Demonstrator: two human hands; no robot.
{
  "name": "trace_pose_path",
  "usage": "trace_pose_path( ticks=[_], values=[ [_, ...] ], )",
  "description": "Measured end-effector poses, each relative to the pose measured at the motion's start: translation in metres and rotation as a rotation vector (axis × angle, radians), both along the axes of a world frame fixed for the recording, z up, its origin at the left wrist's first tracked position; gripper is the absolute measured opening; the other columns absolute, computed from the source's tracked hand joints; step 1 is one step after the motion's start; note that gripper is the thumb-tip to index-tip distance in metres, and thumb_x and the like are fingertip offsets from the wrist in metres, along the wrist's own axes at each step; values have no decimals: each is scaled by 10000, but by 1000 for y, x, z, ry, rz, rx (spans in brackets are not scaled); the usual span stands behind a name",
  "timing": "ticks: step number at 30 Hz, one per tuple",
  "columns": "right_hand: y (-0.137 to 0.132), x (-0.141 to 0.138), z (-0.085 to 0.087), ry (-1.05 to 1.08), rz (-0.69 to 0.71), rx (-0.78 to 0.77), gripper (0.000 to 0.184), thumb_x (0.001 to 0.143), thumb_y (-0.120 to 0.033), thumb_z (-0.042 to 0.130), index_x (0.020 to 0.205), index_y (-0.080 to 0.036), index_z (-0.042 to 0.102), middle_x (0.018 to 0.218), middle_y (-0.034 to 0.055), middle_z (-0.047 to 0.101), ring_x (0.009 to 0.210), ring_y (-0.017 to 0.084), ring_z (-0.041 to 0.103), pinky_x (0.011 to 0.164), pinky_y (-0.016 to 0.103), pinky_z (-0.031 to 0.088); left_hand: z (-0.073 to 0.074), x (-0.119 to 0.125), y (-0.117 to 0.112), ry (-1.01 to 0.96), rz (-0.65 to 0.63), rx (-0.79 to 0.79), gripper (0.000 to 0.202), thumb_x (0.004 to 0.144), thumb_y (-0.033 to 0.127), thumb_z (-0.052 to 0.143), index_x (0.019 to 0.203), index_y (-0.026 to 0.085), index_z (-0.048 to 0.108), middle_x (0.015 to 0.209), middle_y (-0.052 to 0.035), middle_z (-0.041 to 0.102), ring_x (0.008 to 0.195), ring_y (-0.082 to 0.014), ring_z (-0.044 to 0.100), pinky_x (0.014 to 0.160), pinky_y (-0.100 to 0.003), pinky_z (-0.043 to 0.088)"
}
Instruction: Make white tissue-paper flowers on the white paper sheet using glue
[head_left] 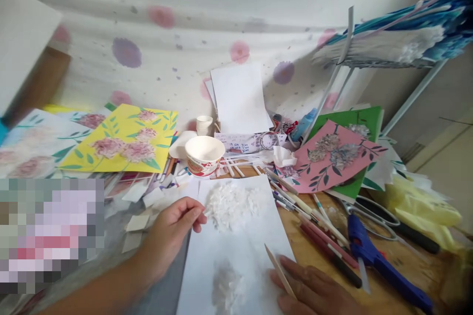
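Note:
A white sheet (240,251) lies in front of me with a cluster of white paper bits (231,204) glued near its top and a greyish cluster (225,288) lower down. My left hand (173,231) rests at the sheet's left edge, fingers loosely curled, fingertips touching the paper beside the white cluster. My right hand (314,290) lies on the sheet's lower right corner, closed on a thin wooden stick (280,270) that points up and left.
A paper bowl (204,154) and small cups (204,124) stand behind the sheet. Yellow (121,140) and pink (332,155) flower cards, pencils (318,226), scissors (380,214) and a blue glue gun (377,256) crowd the wooden table. A rack (388,44) stands right.

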State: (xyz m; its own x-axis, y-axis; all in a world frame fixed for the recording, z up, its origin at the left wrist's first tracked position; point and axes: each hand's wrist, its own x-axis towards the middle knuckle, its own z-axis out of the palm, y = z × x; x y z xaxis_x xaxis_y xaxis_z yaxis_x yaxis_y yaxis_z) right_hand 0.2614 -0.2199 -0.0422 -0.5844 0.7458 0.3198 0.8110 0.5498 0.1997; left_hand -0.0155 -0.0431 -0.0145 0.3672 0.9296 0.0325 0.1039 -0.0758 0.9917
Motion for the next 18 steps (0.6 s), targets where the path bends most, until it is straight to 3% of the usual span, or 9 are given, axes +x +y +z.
trace_pose_path(
  ticks=[4, 6, 10, 12, 15, 18],
  values=[
    [12, -2, 2, -115, 91, 69, 281, 993, -349, 442, 1154, -224, 636, 1354, -9, 523, 1148, 219, 595, 871, 308, 556, 2, -1, -1, 40, 65, 37, 247, 778, 433, 619, 788, 186, 626, 709, -11, 655, 679, -163, 586, 660, -259, 471],
    [18, 0, -1, -89, 72, 24, 327, 991, -350, 442, 1223, -173, 589, 1389, 33, 481, 1219, 237, 534, 956, 352, 504, 1, -2, -1, 67, 74, 70, 249, 782, 442, 616, 797, 194, 634, 711, -15, 659, 703, -177, 605, 664, -260, 490],
    [26, 6, 1, 44, 1, -121, 784, 859, -683, 472, 1419, -139, 397, 1448, 109, 402, 1348, 273, 369, 1096, 459, 331, 1, -5, -6, 142, 64, 170, 235, 785, 442, 613, 815, 215, 667, 746, -24, 687, 728, -190, 635, 662, -247, 516],
    [26, 7, 10, 71, -80, -159, 928, 778, -772, 479, 1440, -131, 369, 1461, 143, 382, 1372, 311, 318, 1097, 532, 290, 2, -5, -10, 158, 47, 224, 216, 781, 427, 616, 812, 226, 689, 764, -28, 701, 724, -192, 647, 655, -240, 523],
    [18, 9, 30, 67, -204, -201, 980, 727, -784, 536, 1435, -121, 392, 1482, 187, 345, 1370, 377, 299, 1051, 595, 327, 3, -6, -17, 147, -23, 330, 154, 792, 368, 615, 808, 246, 708, 759, -23, 707, 711, -191, 657, 648, -237, 524],
    [-4, 16, 51, 154, -237, -153, 801, 844, -670, 513, 1455, -176, 356, 1445, 145, 440, 1320, 334, 412, 1027, 517, 415, -1, -8, -21, 123, -102, 432, 116, 817, 305, 600, 829, 260, 706, 741, -18, 703, 686, -186, 659, 646, -245, 524]
  ],
)
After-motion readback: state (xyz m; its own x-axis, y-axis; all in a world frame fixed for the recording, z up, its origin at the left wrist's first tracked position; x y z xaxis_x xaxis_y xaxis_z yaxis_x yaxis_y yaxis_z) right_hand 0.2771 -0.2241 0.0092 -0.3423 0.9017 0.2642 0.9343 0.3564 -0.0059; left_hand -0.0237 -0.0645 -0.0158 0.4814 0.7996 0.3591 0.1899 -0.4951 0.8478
